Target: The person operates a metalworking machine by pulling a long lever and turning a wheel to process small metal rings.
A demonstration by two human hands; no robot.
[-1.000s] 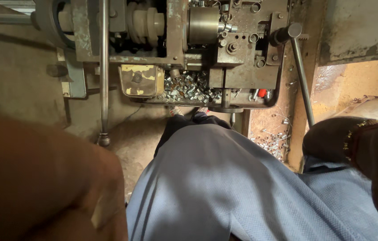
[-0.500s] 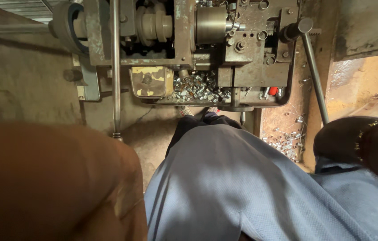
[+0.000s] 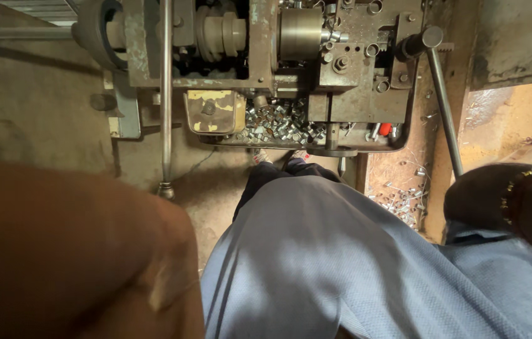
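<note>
My left hand point(image 3: 71, 257) fills the lower left as a large brown blur very close to the camera; a pale nail-like patch shows near its right edge, and I cannot tell its fingers apart. My right hand point(image 3: 485, 194) is a dark shape at the right edge, with a beaded band point(image 3: 520, 188) on the wrist; its fingers are hidden. Neither hand visibly holds anything. Between them spreads my light blue garment point(image 3: 341, 263). Ahead stands an old metal machine point(image 3: 278, 56) with a round brass-coloured chuck point(image 3: 300, 34).
A tray under the machine holds several small shiny metal pieces point(image 3: 278, 122). A long vertical rod point(image 3: 166, 94) hangs at the left, and a lever with a dark knob point(image 3: 441, 107) slants at the right. Metal scraps point(image 3: 397, 194) lie on the sandy floor.
The view has shifted slightly, so the machine sits further right in the picture. The blurred left hand now covers more of the lower left. The right hand stays at the right edge.
</note>
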